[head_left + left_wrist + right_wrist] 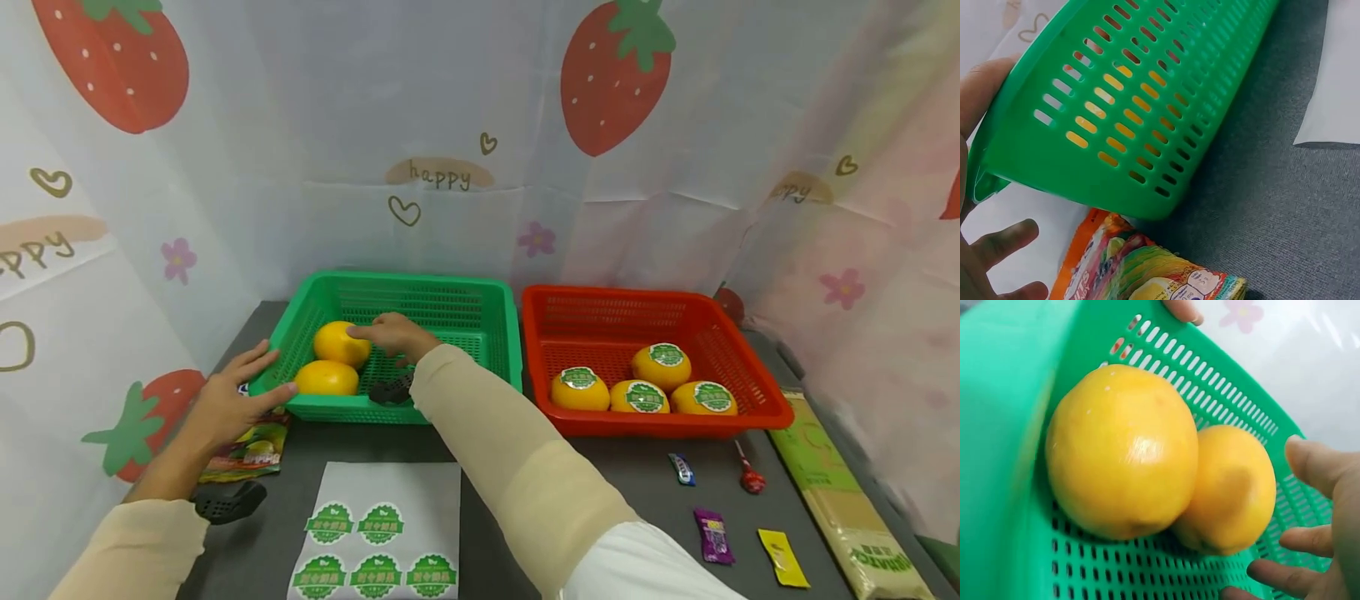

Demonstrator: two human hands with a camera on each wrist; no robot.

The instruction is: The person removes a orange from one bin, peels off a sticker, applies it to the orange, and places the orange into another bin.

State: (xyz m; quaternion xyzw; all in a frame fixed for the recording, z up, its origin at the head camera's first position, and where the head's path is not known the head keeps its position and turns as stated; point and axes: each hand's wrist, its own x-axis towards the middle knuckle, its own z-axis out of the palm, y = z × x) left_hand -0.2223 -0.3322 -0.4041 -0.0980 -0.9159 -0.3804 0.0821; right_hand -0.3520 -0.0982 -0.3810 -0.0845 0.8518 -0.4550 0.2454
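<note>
Two orange fruits without labels, the front one (327, 378) and the rear one (342, 344), lie together at the left end of the green basket (480, 287). My right hand (397, 336) reaches into this basket. In the right wrist view its fingers (1311, 540) are spread beside the fruits, with a small gap to them and nothing held. At the basket's left front corner my left hand (228, 407) touches the rim, thumb and fingers apart and fairly straight. Below that corner lies a colourful snack bag (1141, 269), partly hidden in the head view.
On the right, a red basket (600, 300) contains several orange fruits (580, 389) with green labels. A sheet of green stickers (390, 492) lies in front. Small wrapped sweets (714, 536), a lollipop (752, 478) and a long noodle-like packet (840, 492) are at right.
</note>
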